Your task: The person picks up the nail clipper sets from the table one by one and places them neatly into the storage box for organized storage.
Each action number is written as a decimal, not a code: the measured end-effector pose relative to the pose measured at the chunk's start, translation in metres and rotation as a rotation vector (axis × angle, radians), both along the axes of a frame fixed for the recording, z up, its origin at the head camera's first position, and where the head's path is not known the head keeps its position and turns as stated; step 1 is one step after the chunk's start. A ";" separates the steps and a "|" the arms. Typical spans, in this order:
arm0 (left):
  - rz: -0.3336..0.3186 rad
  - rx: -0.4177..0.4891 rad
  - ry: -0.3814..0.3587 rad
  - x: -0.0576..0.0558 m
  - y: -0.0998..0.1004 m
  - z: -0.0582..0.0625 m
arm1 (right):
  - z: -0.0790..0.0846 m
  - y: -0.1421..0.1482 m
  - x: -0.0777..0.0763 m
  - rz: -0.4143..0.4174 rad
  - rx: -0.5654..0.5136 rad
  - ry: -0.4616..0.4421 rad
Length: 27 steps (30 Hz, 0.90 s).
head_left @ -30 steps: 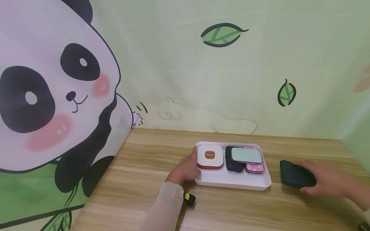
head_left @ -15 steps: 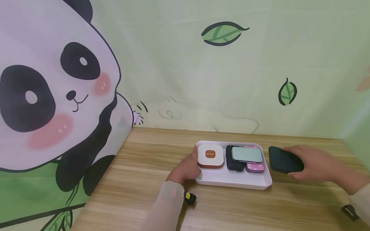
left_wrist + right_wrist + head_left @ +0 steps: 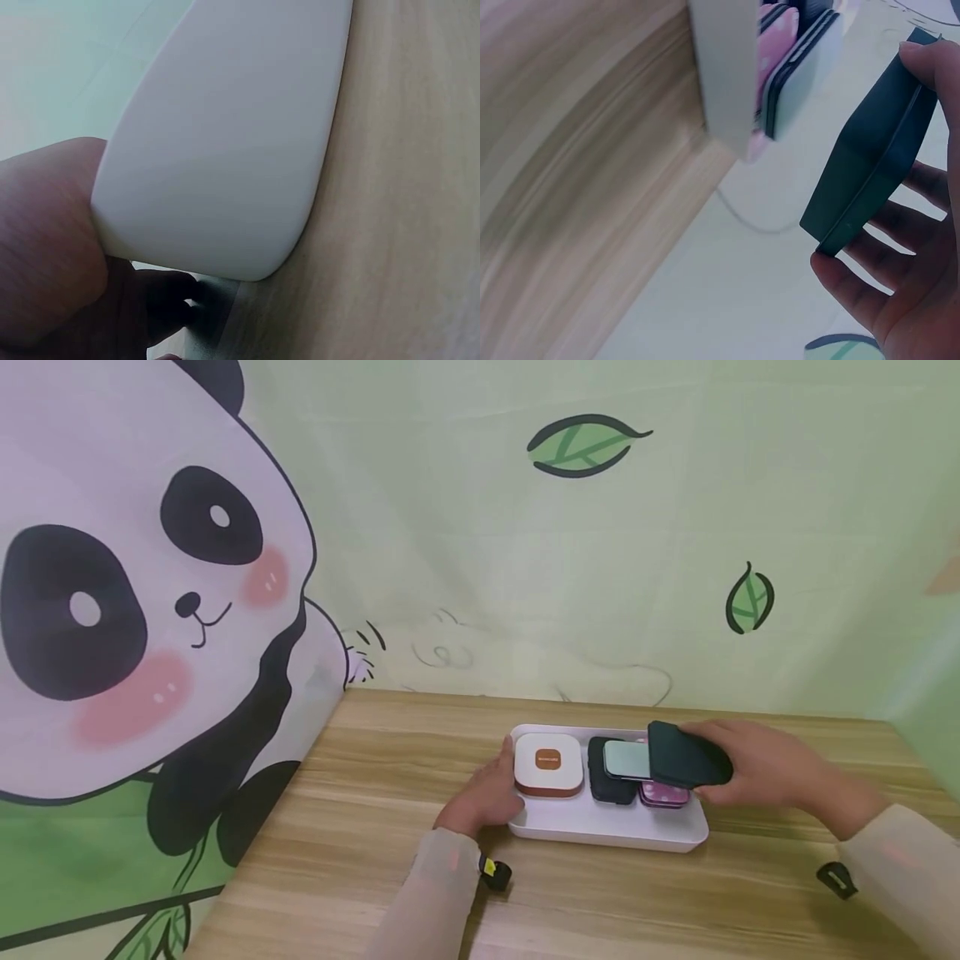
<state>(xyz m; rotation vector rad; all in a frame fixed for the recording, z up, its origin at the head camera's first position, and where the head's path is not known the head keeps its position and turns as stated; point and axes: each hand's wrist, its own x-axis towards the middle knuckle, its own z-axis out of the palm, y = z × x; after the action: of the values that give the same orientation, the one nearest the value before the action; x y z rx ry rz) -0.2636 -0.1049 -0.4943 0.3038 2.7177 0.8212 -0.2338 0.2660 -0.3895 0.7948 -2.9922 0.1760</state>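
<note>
A white tray (image 3: 600, 827) stands on the table. My left hand (image 3: 483, 792) holds its left end, the thumb at the front corner in the left wrist view (image 3: 49, 240). My right hand (image 3: 765, 768) grips a flat dark green case (image 3: 686, 758) with a seam along its edge, tilted above the tray's right part. In the right wrist view, thumb and fingers pinch the case (image 3: 877, 142) by opposite edges, apart from the tray. Inside lie a white-topped brown box (image 3: 548, 764), a black case (image 3: 611, 787), a pale mint flat case (image 3: 627, 760) and a pink dotted case (image 3: 664, 794), partly hidden.
The wood-grain table (image 3: 390, 760) ends at a cloth wall (image 3: 465, 568) printed with leaves and a large panda (image 3: 135, 627). A black strap piece (image 3: 836, 879) shows by the right sleeve, and a black device (image 3: 495, 874) sits at the left wrist.
My right hand has carried the dark green case leftward, from the table right of the tray to above the tray's right part, tilting it. The left hand has stayed on the tray.
</note>
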 end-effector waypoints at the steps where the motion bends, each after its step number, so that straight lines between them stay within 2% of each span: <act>1: 0.000 -0.001 -0.001 -0.001 0.000 0.000 | 0.001 -0.003 -0.001 0.008 -0.006 0.005; 8: -0.009 -0.002 0.002 -0.005 -0.002 -0.005 | 0.006 -0.018 -0.009 0.010 -0.002 0.000; 17: -0.024 0.008 0.023 -0.001 -0.003 -0.001 | 0.011 -0.042 -0.016 0.015 0.011 -0.041; 21: -0.029 -0.017 0.018 -0.002 -0.002 -0.002 | 0.008 -0.054 -0.022 0.024 0.023 -0.048; 27: -0.027 -0.024 0.024 -0.003 -0.001 -0.005 | -0.005 -0.074 -0.029 0.059 0.044 -0.050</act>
<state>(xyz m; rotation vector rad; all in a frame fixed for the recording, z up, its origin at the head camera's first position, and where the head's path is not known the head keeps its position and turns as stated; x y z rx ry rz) -0.2668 -0.1058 -0.4989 0.3471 2.7371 0.7817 -0.2627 0.1920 -0.3941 0.8975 -3.0305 0.1347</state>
